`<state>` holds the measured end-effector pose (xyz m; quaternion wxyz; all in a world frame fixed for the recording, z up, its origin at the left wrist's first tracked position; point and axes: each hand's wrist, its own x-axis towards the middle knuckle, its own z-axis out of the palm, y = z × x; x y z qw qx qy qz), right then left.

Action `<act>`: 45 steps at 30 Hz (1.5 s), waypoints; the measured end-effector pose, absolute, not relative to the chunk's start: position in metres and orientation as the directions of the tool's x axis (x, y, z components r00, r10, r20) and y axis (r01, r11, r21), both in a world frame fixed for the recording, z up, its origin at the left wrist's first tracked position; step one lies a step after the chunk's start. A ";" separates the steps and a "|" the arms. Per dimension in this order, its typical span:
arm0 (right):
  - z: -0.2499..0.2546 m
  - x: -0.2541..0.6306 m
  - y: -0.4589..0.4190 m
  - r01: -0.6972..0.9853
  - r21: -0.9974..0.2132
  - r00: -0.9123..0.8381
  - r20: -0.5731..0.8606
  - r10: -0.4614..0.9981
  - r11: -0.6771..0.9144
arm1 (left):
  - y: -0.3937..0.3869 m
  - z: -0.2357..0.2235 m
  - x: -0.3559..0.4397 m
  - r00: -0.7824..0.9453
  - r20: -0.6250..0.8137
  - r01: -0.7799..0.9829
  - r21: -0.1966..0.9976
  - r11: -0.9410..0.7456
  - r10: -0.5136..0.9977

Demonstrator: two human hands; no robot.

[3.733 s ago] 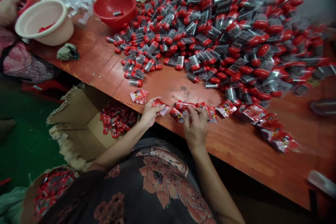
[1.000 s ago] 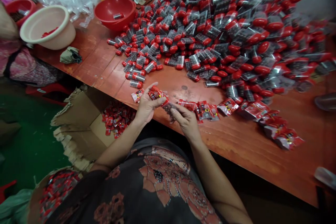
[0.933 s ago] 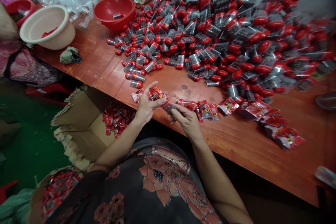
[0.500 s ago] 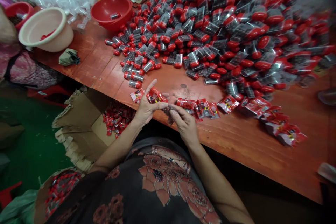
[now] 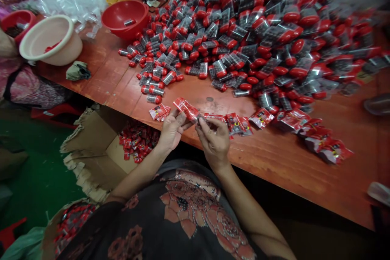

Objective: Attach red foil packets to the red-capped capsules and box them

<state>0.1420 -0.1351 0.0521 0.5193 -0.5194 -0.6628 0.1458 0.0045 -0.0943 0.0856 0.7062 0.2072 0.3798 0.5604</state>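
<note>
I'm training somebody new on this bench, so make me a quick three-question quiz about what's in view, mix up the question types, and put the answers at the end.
1. Multiple choice: where does a lone small tube lie?
A. In the yellow basket
B. In the red bowl beside the big pile of tubes
C. In the cardboard box

2. True or false: the fingers of the right hand pinch one end of a red packet.

3. Fill in the blank: the crumpled cloth lies on the table next to the ____ basin.

Key: 1. B; 2. true; 3. white
</note>
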 end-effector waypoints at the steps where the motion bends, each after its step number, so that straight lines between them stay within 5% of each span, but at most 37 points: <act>1: 0.049 0.143 -0.134 0.569 -0.701 0.059 0.556 0.829 0.430 | -0.094 0.085 0.004 0.083 -0.310 -0.632 0.718 0.290 0.947; 6: 0.046 0.140 -0.137 0.511 -0.745 -0.002 0.497 0.868 0.428 | -0.095 0.087 0.002 0.041 -0.321 -0.572 0.769 0.286 0.946; 11: 0.055 0.134 -0.140 0.179 -0.952 0.170 0.279 0.945 0.248 | -0.097 0.085 0.004 -0.029 -0.290 -0.491 0.837 0.239 0.956; 15: 0.057 0.130 -0.140 -0.012 -0.992 0.230 0.119 0.966 0.126 | -0.096 0.084 0.002 0.006 -0.263 -0.477 0.847 0.234 0.965; 22: 0.058 0.128 -0.144 0.326 -0.881 0.170 0.412 0.895 0.343 | -0.096 0.087 0.001 0.023 -0.274 -0.484 0.839 0.251 0.961; 25: 0.057 0.127 -0.146 0.346 -0.865 0.183 0.441 0.879 0.362 | -0.099 0.085 0.002 0.040 -0.292 -0.502 0.821 0.272 0.956; 32: 0.053 0.117 -0.147 -0.030 -0.988 0.301 0.135 0.944 0.150 | -0.107 0.077 0.013 0.003 -0.282 -0.552 0.799 0.237 0.959; 37: 0.047 0.111 -0.140 -0.392 -0.920 0.293 -0.146 0.945 -0.021 | -0.112 0.072 0.022 -0.086 -0.251 -0.594 0.790 0.153 0.964; 45: 0.050 0.106 -0.141 -0.444 -0.896 0.307 -0.164 0.938 -0.011 | -0.110 0.071 0.024 -0.155 -0.124 -0.422 0.906 0.048 0.980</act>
